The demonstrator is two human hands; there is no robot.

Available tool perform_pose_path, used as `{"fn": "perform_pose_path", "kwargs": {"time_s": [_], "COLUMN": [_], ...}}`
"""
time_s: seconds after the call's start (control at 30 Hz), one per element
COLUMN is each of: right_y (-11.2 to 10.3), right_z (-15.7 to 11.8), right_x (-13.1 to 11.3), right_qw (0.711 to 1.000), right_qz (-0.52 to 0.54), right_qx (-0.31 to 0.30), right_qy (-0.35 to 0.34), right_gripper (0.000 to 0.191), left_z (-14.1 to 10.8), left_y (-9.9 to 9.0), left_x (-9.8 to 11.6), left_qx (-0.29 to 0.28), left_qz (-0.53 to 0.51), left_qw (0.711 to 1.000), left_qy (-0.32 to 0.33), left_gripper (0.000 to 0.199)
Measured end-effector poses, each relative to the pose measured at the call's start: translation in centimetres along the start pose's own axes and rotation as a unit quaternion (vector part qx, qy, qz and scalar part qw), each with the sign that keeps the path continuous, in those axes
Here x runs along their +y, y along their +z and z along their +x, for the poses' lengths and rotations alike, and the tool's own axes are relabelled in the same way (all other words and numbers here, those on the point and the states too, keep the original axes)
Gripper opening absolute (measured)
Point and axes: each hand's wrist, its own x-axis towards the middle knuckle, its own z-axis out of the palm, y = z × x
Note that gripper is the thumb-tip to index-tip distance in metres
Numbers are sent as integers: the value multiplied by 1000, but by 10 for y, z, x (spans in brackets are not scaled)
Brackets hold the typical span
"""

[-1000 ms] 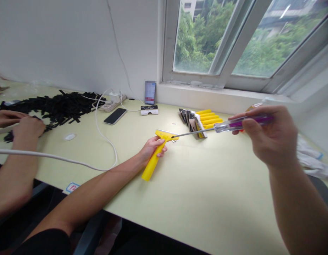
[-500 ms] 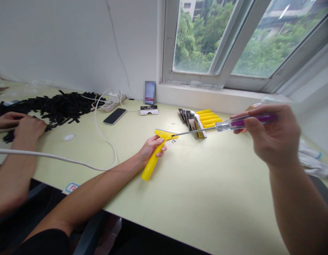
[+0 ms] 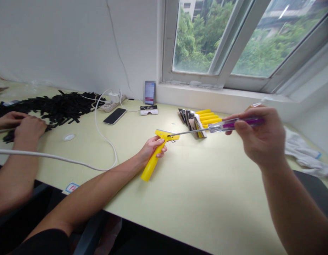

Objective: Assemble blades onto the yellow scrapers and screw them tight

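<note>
My left hand (image 3: 153,148) grips the handle of a yellow plastic scraper (image 3: 150,166), whose wide head lies towards the window. My right hand (image 3: 259,138) holds a screwdriver (image 3: 222,125) in the air by its clear and purple handle. Its thin steel shaft runs left, and the tip sits over the scraper head (image 3: 166,135). A tiny metal part (image 3: 173,141) lies on the table just beside that head. My left palm and fingers hide part of the scraper handle.
A co-worker's hands (image 3: 28,129) work at a heap of black strips (image 3: 54,106). Beyond my hands stands a row of yellow-handled scrapers (image 3: 210,120). A phone (image 3: 115,116), a power strip (image 3: 107,106) and white cables lie further left; white cloth (image 3: 302,154) lies right.
My right hand has moved left, carrying the screwdriver tip further over the scraper head. My left hand and the scraper have stayed in place.
</note>
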Motion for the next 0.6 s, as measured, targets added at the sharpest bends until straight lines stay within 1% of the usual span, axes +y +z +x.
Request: {"fn": "perform_pose_path", "kwargs": {"time_s": [0.17,0.47,0.6], "right_y": [4,-2,-3], "right_z": [-1,-1,-1], "right_x": [1,5,5], "right_qw": [1000,1000,999], "right_qz": [7,20,21], "right_qx": [6,22,30], "right_qy": [0,8,9], "right_gripper": [20,20,20], "left_z": [0,-2,-4], "left_y": [1,1,2], "left_x": [0,4,8], "left_qx": [5,11,3], "left_qz": [-1,-17,-31], "left_qw": [1000,1000,999], "left_qy": [-4,-4,4], "left_gripper": [24,24,24]}}
